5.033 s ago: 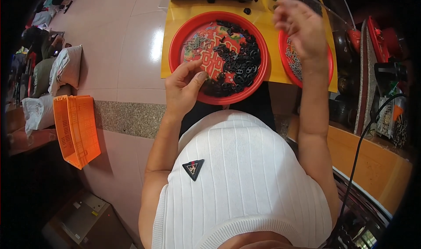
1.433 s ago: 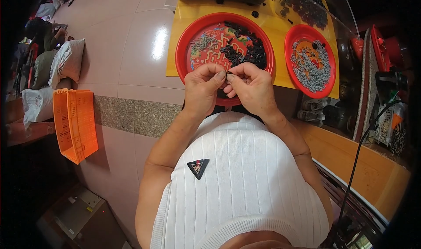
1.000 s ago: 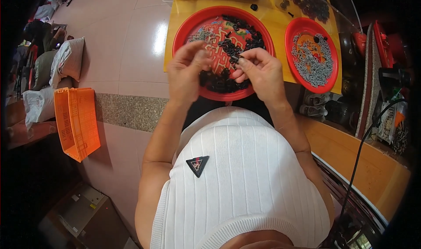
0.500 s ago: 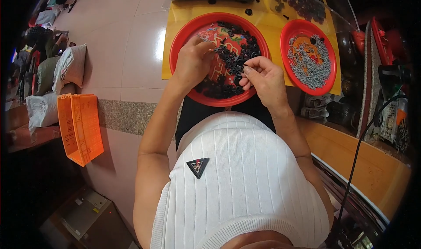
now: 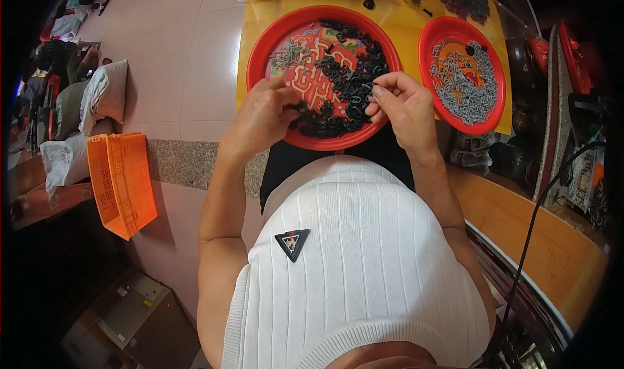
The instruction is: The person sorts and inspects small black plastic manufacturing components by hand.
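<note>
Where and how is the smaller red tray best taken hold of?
Probably by the near rim of the smaller red tray, from the near side: it is raised and seems to overhang the yellow tabletop, leaving room beneath. Keep it level; loose screws lie inside.

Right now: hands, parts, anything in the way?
Left hand at large tray, left side; grip hidden. Right hand by right rim, pinching small part. Black parts loose in tray. Hands hide some rim.
</note>
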A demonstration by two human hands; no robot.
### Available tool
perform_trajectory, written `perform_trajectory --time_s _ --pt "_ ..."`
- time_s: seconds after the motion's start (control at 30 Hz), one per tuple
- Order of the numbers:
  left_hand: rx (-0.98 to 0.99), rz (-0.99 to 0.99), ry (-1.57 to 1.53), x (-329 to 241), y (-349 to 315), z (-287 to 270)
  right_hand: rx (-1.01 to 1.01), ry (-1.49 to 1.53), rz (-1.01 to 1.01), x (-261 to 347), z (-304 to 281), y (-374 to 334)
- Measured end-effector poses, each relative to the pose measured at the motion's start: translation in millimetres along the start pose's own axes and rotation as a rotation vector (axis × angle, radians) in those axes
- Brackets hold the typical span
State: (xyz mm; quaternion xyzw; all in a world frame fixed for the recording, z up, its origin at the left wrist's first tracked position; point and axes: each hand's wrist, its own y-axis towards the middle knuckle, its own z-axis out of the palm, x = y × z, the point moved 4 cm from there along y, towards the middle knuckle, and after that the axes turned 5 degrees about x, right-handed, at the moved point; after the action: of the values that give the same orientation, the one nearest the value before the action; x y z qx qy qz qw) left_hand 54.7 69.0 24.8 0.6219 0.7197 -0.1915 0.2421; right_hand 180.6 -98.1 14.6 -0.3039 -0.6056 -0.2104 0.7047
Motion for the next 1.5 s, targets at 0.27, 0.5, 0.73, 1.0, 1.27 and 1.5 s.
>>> perform_trajectory --time_s 0.27,0.5,0.73,1.0,1.27,1.5 --pt "-0.028 0.145 -0.184 -40.6 12.2 28.7 -0.043 0.028 -0.052 5.4 -8.1 1.4" --pt "-0.030 0.215 -0.083 -49.1 26.8 50.2 -0.036 0.028 -0.057 1.3 -10.8 -4.4" --pt "-0.139 0.256 -0.133 -42.5 24.0 53.8 -0.011 0.024 -0.022 2.1 -3.7 -4.1" --pt "-0.188 -0.170 -1.385 -8.0 2.5 42.3 0.070 0.036 -0.018 -1.6 13.3 -1.5" --pt "-0.134 -0.167 -1.693 -5.0 -8.5 39.3 0.192 0.040 0.072 7.7 40.3 -1.7" --pt "-0.162 -0.189 -1.489 -5.2 -11.8 38.7 0.144 0.003 -0.099 11.7 49.2 4.4"
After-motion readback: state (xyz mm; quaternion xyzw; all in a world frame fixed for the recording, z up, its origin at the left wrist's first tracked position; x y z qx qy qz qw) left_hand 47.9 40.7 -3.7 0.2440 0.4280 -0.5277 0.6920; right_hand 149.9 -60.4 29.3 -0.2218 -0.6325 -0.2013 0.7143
